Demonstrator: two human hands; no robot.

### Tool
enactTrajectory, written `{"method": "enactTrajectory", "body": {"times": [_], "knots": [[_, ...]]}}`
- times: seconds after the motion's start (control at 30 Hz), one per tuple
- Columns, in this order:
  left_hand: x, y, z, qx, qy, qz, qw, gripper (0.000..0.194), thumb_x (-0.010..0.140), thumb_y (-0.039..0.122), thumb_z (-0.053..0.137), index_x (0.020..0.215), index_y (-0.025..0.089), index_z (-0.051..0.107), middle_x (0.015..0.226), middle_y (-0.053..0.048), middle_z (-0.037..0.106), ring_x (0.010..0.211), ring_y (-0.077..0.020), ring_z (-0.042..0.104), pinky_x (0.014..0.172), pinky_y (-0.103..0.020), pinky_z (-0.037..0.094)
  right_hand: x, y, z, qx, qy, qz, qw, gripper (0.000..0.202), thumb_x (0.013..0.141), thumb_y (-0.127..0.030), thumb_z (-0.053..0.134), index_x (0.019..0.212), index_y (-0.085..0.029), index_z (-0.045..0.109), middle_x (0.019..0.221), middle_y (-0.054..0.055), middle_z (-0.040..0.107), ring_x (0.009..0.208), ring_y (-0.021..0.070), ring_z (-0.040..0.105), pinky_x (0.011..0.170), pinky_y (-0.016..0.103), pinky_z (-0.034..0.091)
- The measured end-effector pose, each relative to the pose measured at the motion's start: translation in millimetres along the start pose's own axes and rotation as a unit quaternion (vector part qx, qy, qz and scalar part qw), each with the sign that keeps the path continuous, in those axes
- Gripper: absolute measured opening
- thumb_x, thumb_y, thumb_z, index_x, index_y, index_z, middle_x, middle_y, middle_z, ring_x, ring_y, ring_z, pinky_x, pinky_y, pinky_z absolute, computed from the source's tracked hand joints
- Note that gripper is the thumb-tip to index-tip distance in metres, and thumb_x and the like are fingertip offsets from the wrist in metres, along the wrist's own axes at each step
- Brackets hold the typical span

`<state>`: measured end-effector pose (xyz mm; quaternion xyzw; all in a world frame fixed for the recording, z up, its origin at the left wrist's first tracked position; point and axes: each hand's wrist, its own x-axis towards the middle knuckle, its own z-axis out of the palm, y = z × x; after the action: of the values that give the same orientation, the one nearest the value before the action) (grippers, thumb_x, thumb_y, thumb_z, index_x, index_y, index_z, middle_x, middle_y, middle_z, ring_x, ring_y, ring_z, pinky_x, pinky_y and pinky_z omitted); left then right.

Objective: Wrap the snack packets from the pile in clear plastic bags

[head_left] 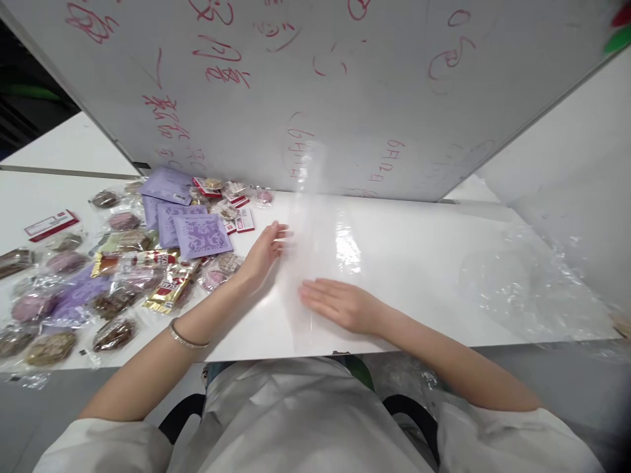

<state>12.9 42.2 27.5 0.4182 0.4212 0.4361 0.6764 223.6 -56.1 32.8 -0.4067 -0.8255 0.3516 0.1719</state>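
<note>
A clear plastic bag (325,243) lies on the white table in front of me, its far end rising against the whiteboard. My left hand (266,253) is at the bag's left edge, fingers apart and slightly curled, with nothing visible between them. My right hand (342,305) rests flat on the near part of the bag, its fingers stretched out to the left. Left of my left hand lie purple printed packets (202,234), gold and red sachets (170,286) and several wrapped items in clear plastic.
A whiteboard (345,98) with red writing stands along the table's back edge. Crumpled clear plastic (532,282) covers the right end of the white table (424,263). A red and white card (52,225) lies at the far left.
</note>
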Motion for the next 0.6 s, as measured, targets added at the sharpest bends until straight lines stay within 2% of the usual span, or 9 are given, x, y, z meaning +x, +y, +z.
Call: {"method": "enactTrajectory", "body": {"times": [0.07,0.1,0.17,0.23,0.3,0.37,0.43,0.5,0.6], "knots": [[4,5,-5.6,-0.085,0.001,-0.005,0.996,0.060,0.084,0.071,0.053,0.114,0.020,0.059,0.126,-0.013,0.062,0.110,-0.0283,0.063,0.087,-0.039,0.053,-7,-12,2,0.044,-0.063,-0.052,0.996,0.044,0.101,-0.034,0.038,0.132,-0.063,0.051,0.140,-0.025,0.050,0.138,0.0183,0.046,0.125,0.045,0.031],[6,8,-8.7,-0.118,0.001,-0.003,0.993,0.062,0.084,0.074,0.050,0.117,0.021,0.058,0.131,-0.013,0.060,0.116,-0.0299,0.061,0.089,-0.041,0.053,-12,-12,2,0.054,-0.064,-0.054,0.995,0.047,0.101,-0.032,0.039,0.133,-0.066,0.047,0.140,-0.026,0.048,0.139,0.0189,0.045,0.125,0.046,0.030],[9,11,-14.2,-0.162,0.010,0.018,0.987,0.063,0.085,0.075,0.046,0.123,0.026,0.056,0.138,-0.011,0.056,0.124,-0.0312,0.057,0.090,-0.042,0.053,-21,-3,1,0.052,-0.017,-0.040,0.998,0.048,0.100,-0.033,0.044,0.131,-0.069,0.046,0.138,-0.026,0.050,0.137,0.0214,0.047,0.122,0.051,0.035],[11,11,-18.0,-0.171,0.033,0.065,0.983,0.060,0.086,0.072,0.047,0.127,0.029,0.054,0.141,-0.008,0.055,0.130,-0.0304,0.052,0.094,-0.041,0.051,-30,12,-2,0.044,0.068,-0.046,0.996,0.046,0.098,-0.034,0.048,0.129,-0.067,0.050,0.134,-0.022,0.058,0.132,0.0244,0.054,0.115,0.056,0.044],[14,10,-20.4,-0.145,0.058,0.129,0.979,0.055,0.085,0.066,0.052,0.128,0.032,0.055,0.143,-0.005,0.053,0.136,-0.0286,0.046,0.099,-0.040,0.047,-33,24,-10,0.031,0.220,-0.056,0.973,0.040,0.097,-0.032,0.048,0.127,-0.057,0.059,0.125,-0.012,0.068,0.121,0.0260,0.063,0.106,0.057,0.052],[17,9,-22.7,-0.094,0.082,0.191,0.974,0.051,0.083,0.059,0.059,0.129,0.036,0.054,0.148,-0.001,0.048,0.142,-0.0264,0.039,0.105,-0.038,0.042,-29,29,-26,0.005,0.413,-0.040,0.910,0.030,0.099,-0.033,0.046,0.117,-0.041,0.068,0.113,-0.001,0.074,0.107,0.0263,0.070,0.097,0.054,0.057],[21,10,-25.6,-0.040,0.095,0.235,0.966,0.052,0.082,0.053,0.064,0.131,0.040,0.053,0.154,0.002,0.042,0.147,-0.0254,0.031,0.109,-0.037,0.036,-18,27,-51,-0.021,0.559,-0.024,0.829,0.027,0.100,-0.037,0.045,0.105,-0.028,0.069,0.100,0.006,0.074,0.095,0.0256,0.073,0.086,0.051,0.061],[23,13,-28.7,0.005,0.087,0.265,0.960,0.050,0.081,0.050,0.068,0.128,0.038,0.056,0.152,0.001,0.045,0.147,-0.0261,0.032,0.110,-0.037,0.034,-4,21,-79,-0.039,0.608,-0.048,0.792,0.027,0.099,-0.039,0.046,0.099,-0.022,0.067,0.095,0.007,0.071,0.088,0.0238,0.073,0.076,0.045,0.062],[21,20,-32.2,0.066,0.062,0.291,0.953,0.034,0.078,0.046,0.074,0.106,0.028,0.066,0.127,-0.004,0.064,0.131,-0.0256,0.050,0.107,-0.035,0.037,12,11,-119,-0.053,0.572,-0.120,0.810,0.024,0.099,-0.032,0.047,0.098,-0.020,0.067,0.098,0.007,0.070,0.091,0.0211,0.073,0.077,0.040,0.060]]}}
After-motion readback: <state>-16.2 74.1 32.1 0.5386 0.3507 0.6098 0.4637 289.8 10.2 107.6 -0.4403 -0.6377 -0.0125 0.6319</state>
